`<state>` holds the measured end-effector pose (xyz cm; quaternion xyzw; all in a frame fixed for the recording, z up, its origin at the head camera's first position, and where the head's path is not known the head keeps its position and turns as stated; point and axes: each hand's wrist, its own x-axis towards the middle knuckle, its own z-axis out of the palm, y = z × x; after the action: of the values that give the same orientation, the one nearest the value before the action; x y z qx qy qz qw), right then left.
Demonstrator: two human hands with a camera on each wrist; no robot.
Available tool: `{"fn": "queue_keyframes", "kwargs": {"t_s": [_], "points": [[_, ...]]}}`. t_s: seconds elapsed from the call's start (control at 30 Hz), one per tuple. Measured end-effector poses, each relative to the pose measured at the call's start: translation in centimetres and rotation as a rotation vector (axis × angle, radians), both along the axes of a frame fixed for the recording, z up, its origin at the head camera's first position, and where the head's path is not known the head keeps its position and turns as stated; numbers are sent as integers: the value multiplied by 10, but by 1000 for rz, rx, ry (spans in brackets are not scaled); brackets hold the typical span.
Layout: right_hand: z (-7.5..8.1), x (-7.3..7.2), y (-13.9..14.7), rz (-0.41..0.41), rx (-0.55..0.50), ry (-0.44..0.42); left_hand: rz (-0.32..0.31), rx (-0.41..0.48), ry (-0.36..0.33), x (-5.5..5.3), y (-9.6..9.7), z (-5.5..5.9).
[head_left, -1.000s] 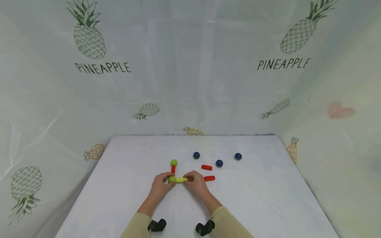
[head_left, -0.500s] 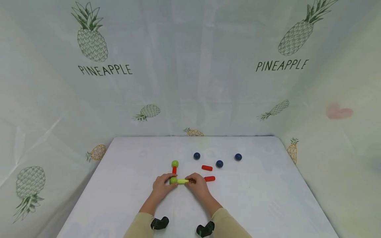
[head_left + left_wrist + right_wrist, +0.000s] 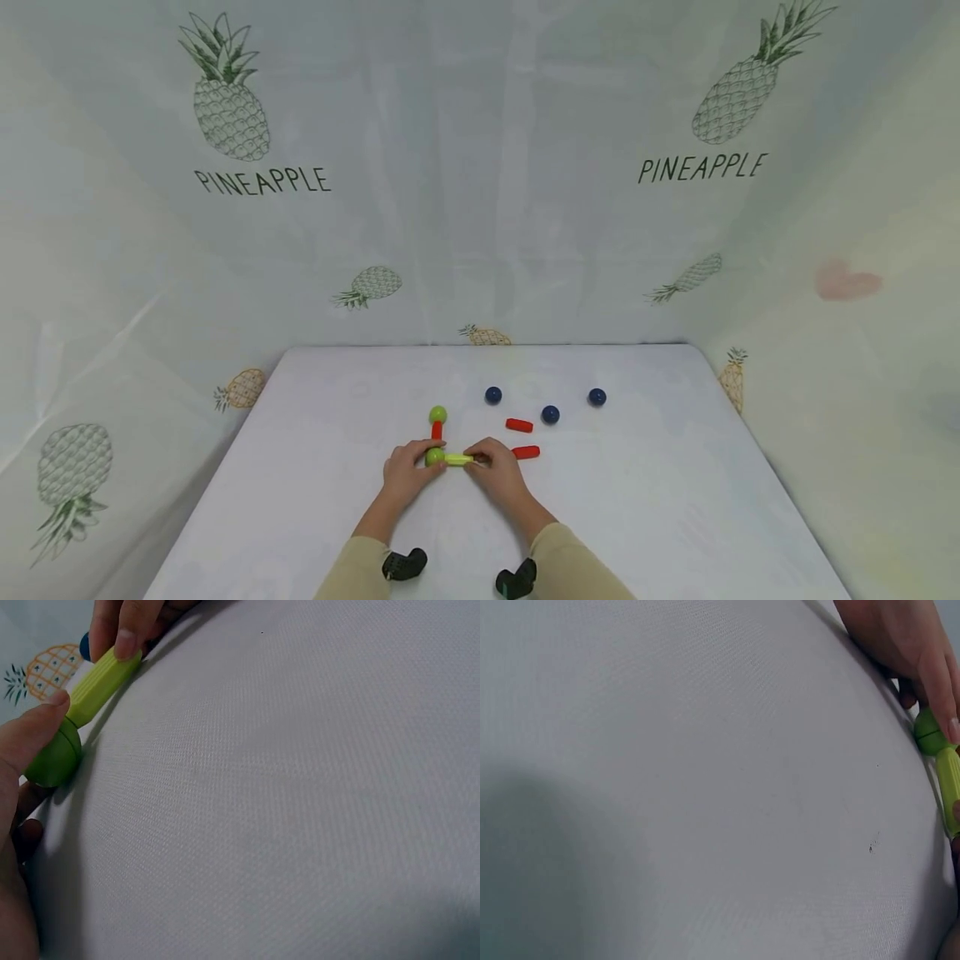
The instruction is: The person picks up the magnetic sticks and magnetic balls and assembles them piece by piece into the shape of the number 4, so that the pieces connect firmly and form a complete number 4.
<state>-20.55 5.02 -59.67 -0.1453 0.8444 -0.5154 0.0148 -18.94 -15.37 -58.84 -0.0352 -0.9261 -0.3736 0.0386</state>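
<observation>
My left hand point(image 3: 405, 472) grasps the near green ball point(image 3: 435, 456) between thumb and fingers, over the white table point(image 3: 645, 500). Just beyond, a red rod point(image 3: 437, 430) points away from me, with the far green ball point(image 3: 438, 414) at its tip. From the near ball the yellow-green rod point(image 3: 456, 459) reaches rightward, its other end pinched by my right hand point(image 3: 498, 472). Farther back sits a blue ball point(image 3: 492, 395); then come two red pieces point(image 3: 519, 425), one just beside my knuckles, and two more balls point(image 3: 551, 414).
</observation>
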Motion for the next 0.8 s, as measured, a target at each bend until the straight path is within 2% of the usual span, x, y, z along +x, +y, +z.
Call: {"fn": "queue_keyframes", "kwargs": {"t_s": [0.33,0.6,0.8], "points": [[-6,-2,-2,-18,-17,7,21,25,-8,0,-2,-4],[2,-1,-5,-44,-4,-19,19,36,18,-2,-3,1],[0,-1,-6,-50,7,-26,26,41,24,-1,-2,-1]]}}
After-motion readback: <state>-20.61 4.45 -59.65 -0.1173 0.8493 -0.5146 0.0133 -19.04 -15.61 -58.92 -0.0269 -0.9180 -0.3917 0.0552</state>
